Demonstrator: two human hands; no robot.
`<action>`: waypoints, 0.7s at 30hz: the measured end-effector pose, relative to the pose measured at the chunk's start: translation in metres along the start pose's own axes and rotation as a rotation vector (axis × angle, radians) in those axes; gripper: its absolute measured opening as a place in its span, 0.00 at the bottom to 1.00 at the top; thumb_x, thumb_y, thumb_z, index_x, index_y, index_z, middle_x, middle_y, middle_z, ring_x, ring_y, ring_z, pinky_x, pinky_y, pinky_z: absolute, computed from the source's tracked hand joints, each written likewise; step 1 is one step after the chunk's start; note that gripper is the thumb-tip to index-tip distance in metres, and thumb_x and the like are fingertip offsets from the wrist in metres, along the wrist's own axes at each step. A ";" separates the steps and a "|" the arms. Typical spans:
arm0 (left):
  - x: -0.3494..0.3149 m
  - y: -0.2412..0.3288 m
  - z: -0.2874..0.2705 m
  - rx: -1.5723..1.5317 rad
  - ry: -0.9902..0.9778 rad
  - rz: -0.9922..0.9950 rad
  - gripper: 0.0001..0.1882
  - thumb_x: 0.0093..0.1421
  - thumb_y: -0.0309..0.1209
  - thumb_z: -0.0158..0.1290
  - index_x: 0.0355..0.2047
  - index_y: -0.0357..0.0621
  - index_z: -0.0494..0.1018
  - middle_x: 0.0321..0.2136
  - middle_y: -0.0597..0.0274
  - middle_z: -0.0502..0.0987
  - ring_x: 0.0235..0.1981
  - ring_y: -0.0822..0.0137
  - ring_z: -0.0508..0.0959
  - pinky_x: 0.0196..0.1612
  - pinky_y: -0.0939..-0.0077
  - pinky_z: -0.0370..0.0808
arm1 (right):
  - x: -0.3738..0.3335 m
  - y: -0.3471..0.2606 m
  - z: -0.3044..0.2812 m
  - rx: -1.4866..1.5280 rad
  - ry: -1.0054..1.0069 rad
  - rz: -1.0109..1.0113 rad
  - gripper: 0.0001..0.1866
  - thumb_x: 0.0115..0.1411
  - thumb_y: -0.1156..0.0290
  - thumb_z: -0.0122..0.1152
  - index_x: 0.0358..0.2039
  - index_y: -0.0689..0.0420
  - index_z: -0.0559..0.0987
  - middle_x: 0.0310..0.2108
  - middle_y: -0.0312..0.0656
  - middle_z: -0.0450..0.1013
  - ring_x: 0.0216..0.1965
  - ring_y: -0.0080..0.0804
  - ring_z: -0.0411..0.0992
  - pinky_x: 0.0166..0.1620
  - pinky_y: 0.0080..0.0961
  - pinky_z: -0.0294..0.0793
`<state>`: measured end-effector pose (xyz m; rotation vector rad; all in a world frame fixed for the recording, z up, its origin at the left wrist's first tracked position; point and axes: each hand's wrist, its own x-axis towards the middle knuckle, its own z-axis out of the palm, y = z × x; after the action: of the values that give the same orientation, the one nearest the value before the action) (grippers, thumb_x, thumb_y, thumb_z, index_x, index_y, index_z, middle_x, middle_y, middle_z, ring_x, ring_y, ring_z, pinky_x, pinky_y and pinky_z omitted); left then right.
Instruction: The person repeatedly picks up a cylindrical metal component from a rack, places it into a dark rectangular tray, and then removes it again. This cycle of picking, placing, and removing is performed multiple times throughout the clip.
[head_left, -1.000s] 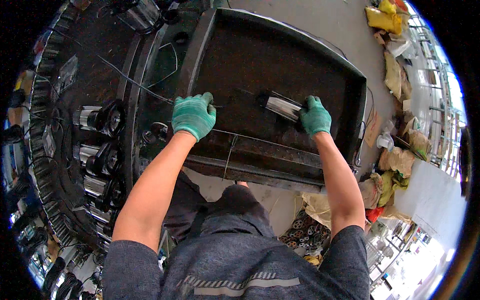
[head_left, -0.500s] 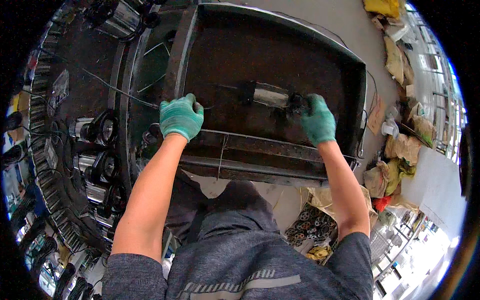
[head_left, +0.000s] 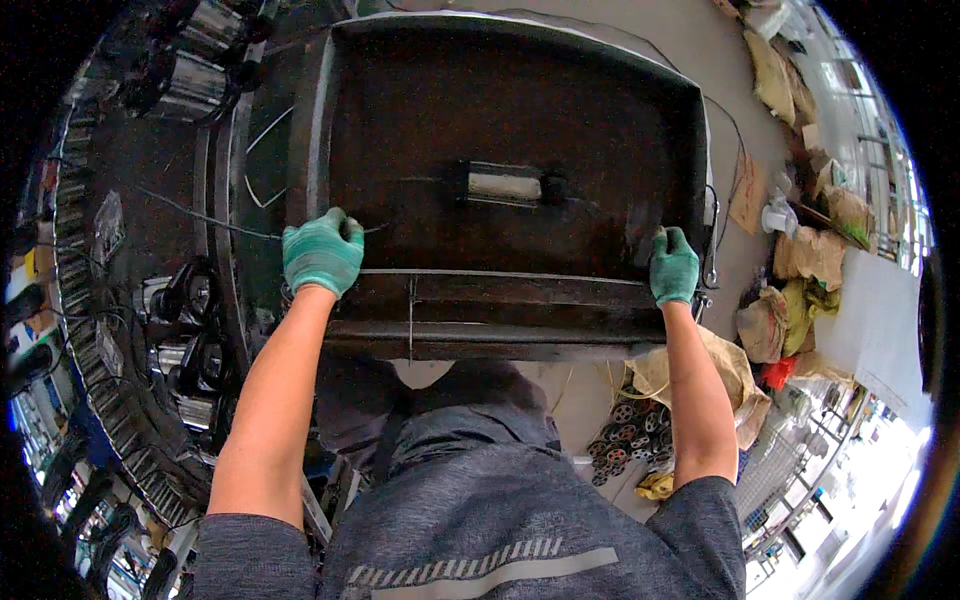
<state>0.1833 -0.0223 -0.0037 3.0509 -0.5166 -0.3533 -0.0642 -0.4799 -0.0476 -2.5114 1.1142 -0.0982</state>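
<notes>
A silver cylindrical motor with black ends lies on its side inside a dark, wide metal tank. Whether liquid surrounds it is too dark to tell. My gloved left hand is closed around a black cable by the tank's left end; the cable runs off to the left, and a short piece shows past my fingers. Near the tank's front right corner is my gloved right hand, apart from the motor. Its fingers are curled, and what they hold, if anything, is hidden.
More silver and black motors stand on the left, beside a curved roller conveyor. Sacks are piled along the right. A sack of black wheel-like parts sits on the floor near my right arm.
My right hand has left the black right end of the motor and moved right, toward the tank's front corner. My left hand stays on the cable. The whole view has shifted slightly.
</notes>
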 end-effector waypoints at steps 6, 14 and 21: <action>-0.001 -0.002 0.009 0.033 0.053 0.018 0.16 0.66 0.44 0.48 0.35 0.48 0.79 0.25 0.49 0.82 0.33 0.45 0.81 0.50 0.53 0.70 | 0.003 -0.010 -0.004 -0.145 -0.087 0.070 0.23 0.68 0.46 0.50 0.46 0.51 0.81 0.40 0.54 0.80 0.44 0.61 0.77 0.45 0.51 0.76; 0.000 -0.001 0.010 0.051 -0.002 -0.016 0.17 0.68 0.45 0.45 0.39 0.48 0.79 0.29 0.47 0.82 0.37 0.44 0.81 0.59 0.50 0.67 | 0.008 -0.017 -0.008 -0.185 -0.218 0.131 0.25 0.69 0.45 0.47 0.50 0.50 0.80 0.45 0.56 0.79 0.48 0.60 0.76 0.50 0.51 0.75; 0.001 0.004 0.008 0.043 -0.058 -0.037 0.17 0.69 0.45 0.46 0.39 0.49 0.79 0.30 0.48 0.83 0.37 0.44 0.81 0.60 0.49 0.67 | 0.008 -0.014 -0.010 -0.188 -0.220 0.123 0.23 0.70 0.47 0.46 0.44 0.51 0.80 0.41 0.56 0.79 0.46 0.62 0.76 0.48 0.54 0.75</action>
<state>0.1815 -0.0259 -0.0111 3.1032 -0.4766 -0.4392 -0.0507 -0.4803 -0.0342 -2.5298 1.2311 0.3230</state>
